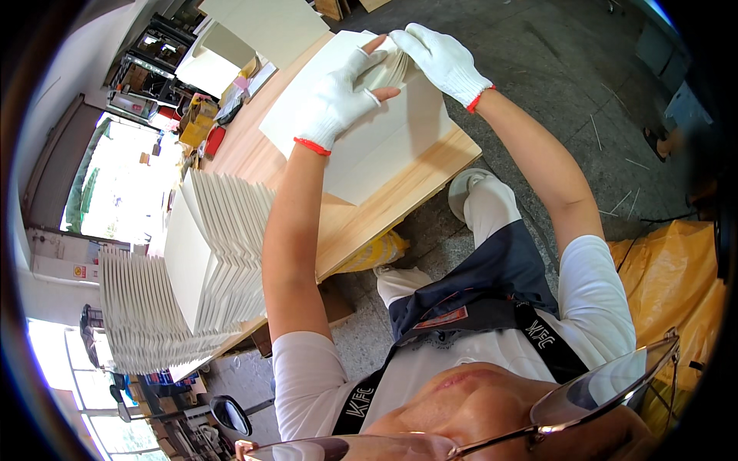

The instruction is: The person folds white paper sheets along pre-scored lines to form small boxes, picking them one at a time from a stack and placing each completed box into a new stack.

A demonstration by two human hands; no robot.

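Note:
My left hand (338, 98), in a white knitted glove with red cuff and two bare fingertips, rests over a large white sheet (411, 123). Its fingers are spread, touching the left side of a small bunch of thin cream strips (396, 71). At the far end of those strips, my right hand (446, 61), gloved the same way, has its fingers bent over their edge. The strips bow upward and fan out between the two hands. The right fingertips are partly hidden, as is whatever lies under the left palm.
The wooden table (430, 163) ends in a near edge toward my legs. Tall piles of folded white sheets (223, 246) stand at its left. Farther off are a large pale board (269, 27) and a yellow carton (198, 119). An orange-yellow cover (665, 269) lies at right.

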